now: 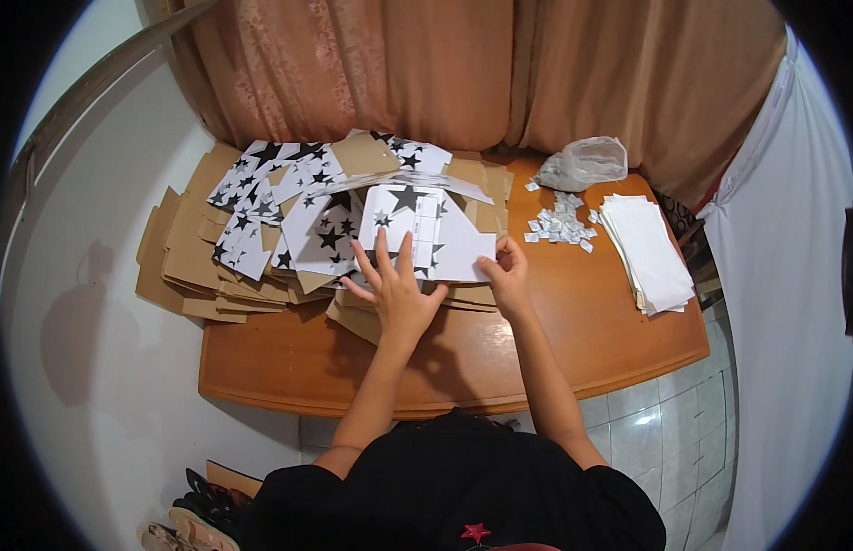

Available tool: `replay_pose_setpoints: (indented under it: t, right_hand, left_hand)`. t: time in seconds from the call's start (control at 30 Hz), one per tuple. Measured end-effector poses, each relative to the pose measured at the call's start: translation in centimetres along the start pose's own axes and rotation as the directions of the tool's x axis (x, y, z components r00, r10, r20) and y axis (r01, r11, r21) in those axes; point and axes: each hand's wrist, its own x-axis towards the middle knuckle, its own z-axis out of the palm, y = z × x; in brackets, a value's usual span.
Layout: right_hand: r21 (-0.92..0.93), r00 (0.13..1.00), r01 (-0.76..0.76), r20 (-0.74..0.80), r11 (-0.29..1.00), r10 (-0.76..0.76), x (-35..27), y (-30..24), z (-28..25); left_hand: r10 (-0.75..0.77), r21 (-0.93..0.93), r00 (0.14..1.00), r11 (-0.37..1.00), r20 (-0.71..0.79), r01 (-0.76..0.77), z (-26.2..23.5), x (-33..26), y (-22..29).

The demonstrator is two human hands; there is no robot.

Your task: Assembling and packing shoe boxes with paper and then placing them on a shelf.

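The flat white box blank (417, 230) printed with black stars lies on top of a heap of cardboard blanks (215, 266) at the table's (500, 367) far left; its lower edge is hidden under the hands. The left hand (396, 289) presses on it, all 5 fingers spread wide. The right hand (507, 280) pinches its right corner. Further right are small folded paper bits (560, 225), too small to make out, a crumpled plastic bag (584, 163) and a white paper stack (649, 250).

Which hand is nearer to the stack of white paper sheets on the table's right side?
Right. The right hand lies between the left hand and the white paper stack; neither touches it.
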Motion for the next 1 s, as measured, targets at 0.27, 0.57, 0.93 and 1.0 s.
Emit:
replay_pose_setpoints:
  t: [0.27, 0.57, 0.93, 1.0]
  right_hand:
    - [-0.019, 0.967, 0.027, 0.253, 0.999, -0.021, -3.2, -6.4, -4.4]
    - [-0.619, 0.982, -0.113, -0.189, 0.777, -0.008, -3.5, -3.3, -19.3]
    - [-0.882, 0.955, -0.258, -0.295, 0.395, -0.033, -6.6, -10.5, -28.8]
    - [-0.865, 0.909, -0.245, -0.362, 0.437, -0.206, -7.0, -12.5, -28.5]
  left_hand:
    - [0.215, 0.08, 0.974, 0.975, -0.071, -0.209, 3.2, -2.2, 7.7]
    - [0.078, -0.291, 0.885, 0.928, -0.46, -0.233, 2.5, -4.1, 13.2]
    - [-0.216, -0.818, 0.888, 0.52, -0.406, -0.247, 10.6, -6.1, 12.3]
    - [-0.228, -0.844, 0.894, 0.478, -0.386, -0.243, 15.1, -5.8, 9.1]
